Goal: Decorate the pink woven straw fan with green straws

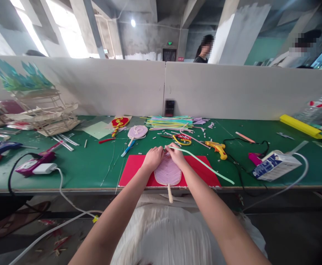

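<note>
A pale green pipe cleaner (205,165) runs from the fingertips of my right hand (177,154) down to the right, over the table edge side of a red sheet. My right hand pinches its near end. Close beside it, my left hand (153,158) is closed, fingertips almost meeting the right ones; what they grip is hidden. Beneath both hands lies a lilac fan-shaped piece (167,173) with ridged rows, its top covered by the hands. Its cream handle (170,194) points toward me past the table edge. The red sheet (130,170) lies under it.
Behind are a bundle of pastel pipe cleaners (169,122), yellow-handled scissors (185,140), a round lilac piece (137,131) and a red-and-yellow fan (120,122). A yellow glue gun (217,148) and a carton (276,165) stand right; a power strip (36,164) lies left.
</note>
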`<state>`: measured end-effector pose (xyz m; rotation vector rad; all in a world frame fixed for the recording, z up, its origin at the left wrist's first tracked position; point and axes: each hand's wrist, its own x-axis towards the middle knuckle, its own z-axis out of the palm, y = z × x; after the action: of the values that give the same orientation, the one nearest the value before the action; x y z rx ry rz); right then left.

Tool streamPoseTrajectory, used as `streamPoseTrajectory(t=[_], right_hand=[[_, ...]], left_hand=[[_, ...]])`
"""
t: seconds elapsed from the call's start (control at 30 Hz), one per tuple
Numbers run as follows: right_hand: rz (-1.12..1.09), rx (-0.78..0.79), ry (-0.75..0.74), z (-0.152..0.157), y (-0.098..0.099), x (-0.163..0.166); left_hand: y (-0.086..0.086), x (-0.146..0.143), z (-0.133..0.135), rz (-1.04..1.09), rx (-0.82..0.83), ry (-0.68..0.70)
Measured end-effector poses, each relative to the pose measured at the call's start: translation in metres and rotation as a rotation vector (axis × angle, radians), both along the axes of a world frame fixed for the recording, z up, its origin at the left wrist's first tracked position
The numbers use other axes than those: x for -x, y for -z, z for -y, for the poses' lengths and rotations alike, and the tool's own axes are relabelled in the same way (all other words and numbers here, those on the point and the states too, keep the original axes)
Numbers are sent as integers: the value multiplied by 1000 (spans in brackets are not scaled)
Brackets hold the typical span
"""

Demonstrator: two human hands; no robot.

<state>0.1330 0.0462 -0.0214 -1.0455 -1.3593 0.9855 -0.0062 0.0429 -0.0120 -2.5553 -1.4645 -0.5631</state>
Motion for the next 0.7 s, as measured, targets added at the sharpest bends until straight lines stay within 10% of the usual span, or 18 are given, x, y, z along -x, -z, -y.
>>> streamPoseTrajectory(t=[0.7], right_hand=[[-57,16,-15,0,-3,1]], left_hand=[[7,11,-15,850,371,180]])
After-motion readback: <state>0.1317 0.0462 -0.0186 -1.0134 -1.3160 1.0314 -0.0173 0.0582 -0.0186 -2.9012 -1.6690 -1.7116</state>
